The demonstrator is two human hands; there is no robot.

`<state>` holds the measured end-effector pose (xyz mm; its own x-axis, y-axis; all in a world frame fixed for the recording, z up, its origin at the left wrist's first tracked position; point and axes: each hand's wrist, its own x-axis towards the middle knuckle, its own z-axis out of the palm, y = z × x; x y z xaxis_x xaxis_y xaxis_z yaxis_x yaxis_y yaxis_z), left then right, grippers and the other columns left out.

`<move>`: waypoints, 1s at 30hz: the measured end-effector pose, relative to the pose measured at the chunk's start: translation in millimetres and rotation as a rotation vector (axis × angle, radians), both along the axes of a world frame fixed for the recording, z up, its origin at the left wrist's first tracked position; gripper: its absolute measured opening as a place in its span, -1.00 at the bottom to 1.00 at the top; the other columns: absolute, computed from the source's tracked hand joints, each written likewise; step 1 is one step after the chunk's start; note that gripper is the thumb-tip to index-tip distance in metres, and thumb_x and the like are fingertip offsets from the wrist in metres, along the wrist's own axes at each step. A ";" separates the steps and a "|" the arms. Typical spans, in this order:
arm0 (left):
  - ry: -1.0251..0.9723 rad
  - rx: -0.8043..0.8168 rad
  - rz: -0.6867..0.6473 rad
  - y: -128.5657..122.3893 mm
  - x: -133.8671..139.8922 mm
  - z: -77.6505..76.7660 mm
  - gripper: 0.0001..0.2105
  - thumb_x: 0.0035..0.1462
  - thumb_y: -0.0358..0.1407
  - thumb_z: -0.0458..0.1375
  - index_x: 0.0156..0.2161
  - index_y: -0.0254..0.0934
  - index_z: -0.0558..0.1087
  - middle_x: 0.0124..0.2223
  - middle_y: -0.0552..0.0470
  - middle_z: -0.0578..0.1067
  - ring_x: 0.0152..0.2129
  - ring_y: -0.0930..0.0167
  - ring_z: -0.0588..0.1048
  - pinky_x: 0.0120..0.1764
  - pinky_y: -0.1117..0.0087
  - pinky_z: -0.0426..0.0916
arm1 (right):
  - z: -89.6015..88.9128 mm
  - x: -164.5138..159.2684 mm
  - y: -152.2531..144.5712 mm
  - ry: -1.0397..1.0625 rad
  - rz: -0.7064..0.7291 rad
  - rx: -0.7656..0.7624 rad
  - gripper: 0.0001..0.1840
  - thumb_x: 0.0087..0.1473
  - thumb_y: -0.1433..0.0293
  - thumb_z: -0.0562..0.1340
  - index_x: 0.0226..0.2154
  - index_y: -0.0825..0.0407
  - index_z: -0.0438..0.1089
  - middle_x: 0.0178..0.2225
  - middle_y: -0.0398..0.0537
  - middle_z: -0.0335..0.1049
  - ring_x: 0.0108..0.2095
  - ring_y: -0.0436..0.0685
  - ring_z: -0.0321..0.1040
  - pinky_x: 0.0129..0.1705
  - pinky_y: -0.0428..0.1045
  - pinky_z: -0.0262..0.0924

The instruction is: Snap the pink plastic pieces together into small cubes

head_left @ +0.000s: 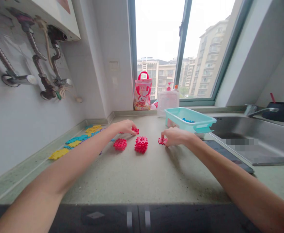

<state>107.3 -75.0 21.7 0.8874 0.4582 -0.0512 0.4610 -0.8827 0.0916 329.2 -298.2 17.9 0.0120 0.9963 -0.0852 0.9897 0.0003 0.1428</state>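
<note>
Toward the back of the counter, my left hand (129,126) has its fingertips closed on a red notched plastic building piece (136,131). My right hand (173,136), farther right, pinches another red building piece (161,141) low over the countertop. Between the hands and nearer to me rises a stack of red pieces (141,145). A second red pile (120,144) sits left of it, just in front of my left hand. More red shows behind my left fingers, partly covered by them.
Yellow and blue pieces (74,140) lie along the left wall, partly behind my left forearm. A turquoise basket (192,124) with blue pieces stands behind my right hand. Right of it are a dark flat slab (226,155) and a steel sink (265,158). A pink bag (142,95) stands by the window.
</note>
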 end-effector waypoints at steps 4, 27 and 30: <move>0.021 0.146 -0.052 -8.6 4.2 -3.7 -0.70 0.13 0.01 0.27 -0.32 -0.16 0.71 -0.45 0.01 0.61 -0.54 0.39 0.46 -0.40 0.34 0.17 | 0.1 -8.4 0.7 0.023 0.061 -0.035 -0.70 0.10 0.27 0.35 -0.17 0.07 0.69 -0.18 0.21 0.68 -0.14 0.35 0.62 -0.15 0.07 0.38; -0.021 0.169 0.223 -3.4 -109.7 -16.0 -0.56 -0.02 -0.35 0.28 0.02 -0.06 0.69 0.05 -0.01 0.69 -0.03 0.21 0.62 -0.01 0.37 0.45 | -18.3 4.6 27.1 0.846 0.326 0.290 -0.49 0.05 0.32 0.38 0.09 -0.02 0.48 -0.06 0.05 0.63 -0.19 0.14 0.59 -0.24 0.00 0.47; -0.070 0.144 0.244 -6.0 -113.7 -13.3 -0.49 0.02 -0.26 0.26 0.14 -0.11 0.63 0.17 -0.05 0.62 0.06 0.18 0.59 0.07 0.33 0.44 | -1.9 -0.5 23.1 0.688 0.302 0.324 -0.61 0.09 0.34 0.37 0.01 -0.04 0.58 -0.05 0.03 0.64 -0.13 0.19 0.60 -0.17 0.03 0.49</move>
